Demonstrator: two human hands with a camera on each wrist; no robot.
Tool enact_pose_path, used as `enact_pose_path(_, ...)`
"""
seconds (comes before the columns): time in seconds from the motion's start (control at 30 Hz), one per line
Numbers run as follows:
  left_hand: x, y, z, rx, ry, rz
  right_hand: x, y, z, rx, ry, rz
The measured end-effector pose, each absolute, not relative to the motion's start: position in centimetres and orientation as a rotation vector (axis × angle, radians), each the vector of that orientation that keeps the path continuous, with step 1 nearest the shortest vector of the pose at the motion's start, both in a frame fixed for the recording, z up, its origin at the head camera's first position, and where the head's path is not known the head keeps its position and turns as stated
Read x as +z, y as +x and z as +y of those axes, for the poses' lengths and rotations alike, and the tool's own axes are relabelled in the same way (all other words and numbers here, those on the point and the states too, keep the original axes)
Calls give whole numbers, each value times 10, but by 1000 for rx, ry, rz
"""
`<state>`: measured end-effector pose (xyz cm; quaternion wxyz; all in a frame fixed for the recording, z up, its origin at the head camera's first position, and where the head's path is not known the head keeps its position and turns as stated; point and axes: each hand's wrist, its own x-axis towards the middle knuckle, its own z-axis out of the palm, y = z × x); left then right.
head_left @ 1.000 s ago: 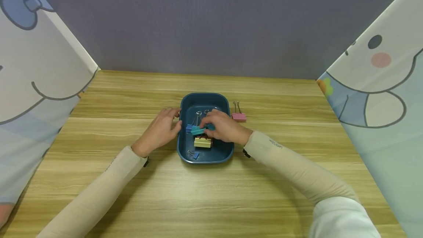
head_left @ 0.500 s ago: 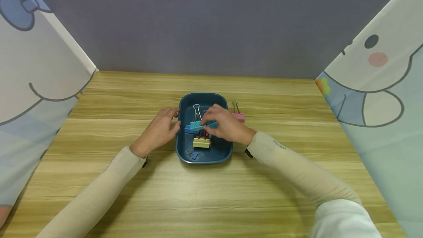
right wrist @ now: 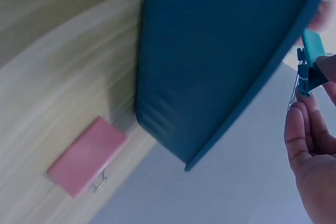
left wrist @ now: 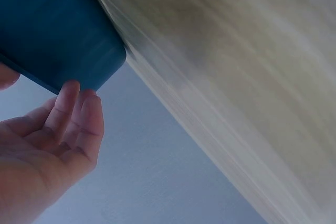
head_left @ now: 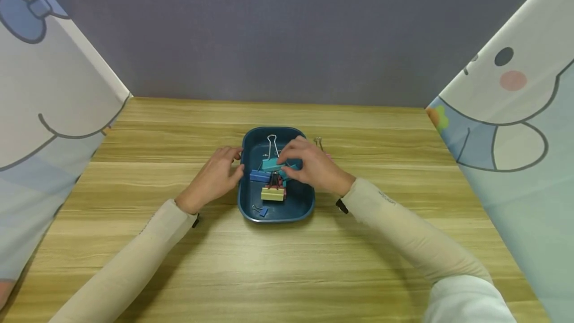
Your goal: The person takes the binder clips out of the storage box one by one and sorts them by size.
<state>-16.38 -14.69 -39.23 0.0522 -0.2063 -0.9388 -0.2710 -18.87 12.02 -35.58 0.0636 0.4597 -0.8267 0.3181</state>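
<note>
My right hand (head_left: 316,167) pinches a teal binder clip (head_left: 270,165) between thumb and fingers, over a dark blue tray (head_left: 298,208). The clip's silver wire handles point toward the back wall; in the right wrist view the teal clip (right wrist: 312,51) shows above the tray's rim. Fingers of my left hand (head_left: 213,179) touch the tray's left side, thumb and fingers spread along the rim. Inside lie a blue binder clip (head_left: 259,176), a yellow one (head_left: 272,194), a small blue one (head_left: 263,212) and another teal one (head_left: 289,172), partly covered by my right hand.
A pink binder clip (right wrist: 87,157) lies on the wooden table (head_left: 179,263) just right of the tray, mostly hidden behind my right hand in the head view. A grey wall (head_left: 278,34) stands behind, with cartoon-printed panels at both sides.
My right hand has moved slightly right with the teal clip, lifting it off the blue clip and swinging its handles toward the back. My left hand stays at the tray's side.
</note>
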Motion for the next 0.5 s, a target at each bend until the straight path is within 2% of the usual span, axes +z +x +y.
enact_pose_path(0.5,-391,-163,-147,-817,-624,-2871,-359,-196,146,1040,1259,-2494)
